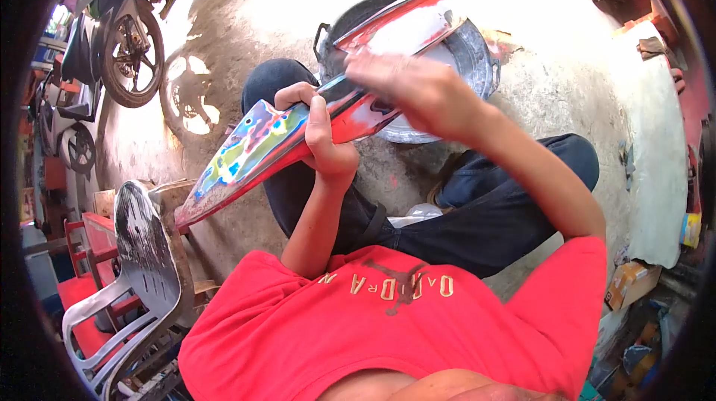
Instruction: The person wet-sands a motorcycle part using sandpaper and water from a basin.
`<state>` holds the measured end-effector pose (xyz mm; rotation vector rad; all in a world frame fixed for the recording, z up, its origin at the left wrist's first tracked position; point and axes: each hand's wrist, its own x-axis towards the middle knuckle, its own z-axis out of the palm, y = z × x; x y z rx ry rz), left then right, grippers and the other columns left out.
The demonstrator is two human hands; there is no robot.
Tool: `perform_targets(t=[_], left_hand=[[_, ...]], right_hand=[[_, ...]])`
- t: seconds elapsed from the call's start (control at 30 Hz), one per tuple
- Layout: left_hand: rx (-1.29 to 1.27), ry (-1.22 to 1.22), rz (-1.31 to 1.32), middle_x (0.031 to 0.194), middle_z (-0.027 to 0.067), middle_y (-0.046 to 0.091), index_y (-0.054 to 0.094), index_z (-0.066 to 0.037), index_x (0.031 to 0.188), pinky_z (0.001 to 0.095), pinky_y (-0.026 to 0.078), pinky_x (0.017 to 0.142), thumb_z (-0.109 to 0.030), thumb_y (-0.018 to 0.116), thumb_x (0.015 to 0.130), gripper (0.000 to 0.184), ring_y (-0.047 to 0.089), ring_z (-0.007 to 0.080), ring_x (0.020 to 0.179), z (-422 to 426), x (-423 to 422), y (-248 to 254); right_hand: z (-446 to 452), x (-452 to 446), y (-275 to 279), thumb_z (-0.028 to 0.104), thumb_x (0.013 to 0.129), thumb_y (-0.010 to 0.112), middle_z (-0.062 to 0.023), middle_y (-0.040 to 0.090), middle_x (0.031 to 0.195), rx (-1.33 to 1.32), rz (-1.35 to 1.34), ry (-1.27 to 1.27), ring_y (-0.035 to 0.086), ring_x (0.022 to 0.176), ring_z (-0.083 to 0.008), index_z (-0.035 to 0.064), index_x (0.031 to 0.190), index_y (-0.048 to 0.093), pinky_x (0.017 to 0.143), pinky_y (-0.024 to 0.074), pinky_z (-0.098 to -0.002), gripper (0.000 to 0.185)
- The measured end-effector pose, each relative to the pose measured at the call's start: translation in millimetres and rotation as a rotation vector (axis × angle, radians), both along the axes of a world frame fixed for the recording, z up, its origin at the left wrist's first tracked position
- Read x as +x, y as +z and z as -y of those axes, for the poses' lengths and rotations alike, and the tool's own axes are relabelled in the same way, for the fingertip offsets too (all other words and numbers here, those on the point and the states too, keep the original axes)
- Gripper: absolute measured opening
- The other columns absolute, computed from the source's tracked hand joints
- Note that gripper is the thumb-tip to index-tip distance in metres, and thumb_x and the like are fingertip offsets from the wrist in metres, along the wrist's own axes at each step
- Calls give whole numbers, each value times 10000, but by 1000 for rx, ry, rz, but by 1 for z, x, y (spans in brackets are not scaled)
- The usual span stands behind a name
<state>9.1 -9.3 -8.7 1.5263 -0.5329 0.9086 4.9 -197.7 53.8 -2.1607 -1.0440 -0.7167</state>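
Observation:
My left hand is wrapped around a long, tapered motorcycle body panel, thumb on the near side. The panel is tilted, its narrow end low at the left. Its surface is mottled blue, green, white and red, with a red lower edge. My right hand, smeared by motion, is over the panel's upper end; its fingers do not show clearly. A dark grey patch lies between the hands; I cannot tell what it is. Beyond them, a red and white panel rests across a round metal basin.
A worn grey plastic chair stands at the left, near the panel's narrow end. Parked motorcycles are at the upper left. On the right are a long pale board and a cardboard box. The concrete floor is sunlit.

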Motion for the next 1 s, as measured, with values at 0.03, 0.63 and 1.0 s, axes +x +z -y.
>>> perform_targets(t=[0.03, 0.63, 1.0], left_hand=[[-74, -35, -101, 1018, 146, 460, 497, 33, 1050, 364, 374, 926, -52, 487, 949, 133, 447, 219, 958, 2, -3, -1], [-670, -225, -514, 1053, 17, 461, 466, -27, 1135, 231, 419, 932, -202, 560, 1029, 225, 485, 83, 973, 20, -8, 44], [-809, -184, -676, 1049, 38, 517, 482, -83, 1118, 302, 472, 931, -321, 537, 1074, 248, 562, 125, 994, 23, 2, 50]], right_hand=[[2, 3, -2, -42, 869, 584, -186, 679, 1305, -21, 27, 17, 667, 1211, -321, 40, 1338, 642, 1011, 551, -414, 480], [51, 38, -27, 171, 895, 643, -178, 683, 1283, -218, -463, -531, 682, 1164, -300, 47, 1339, 622, 985, 556, -392, 462], [69, 48, -46, 144, 1032, 527, -257, 699, 1127, -92, -503, -540, 682, 1037, -412, 16, 1296, 629, 876, 550, -460, 311]])
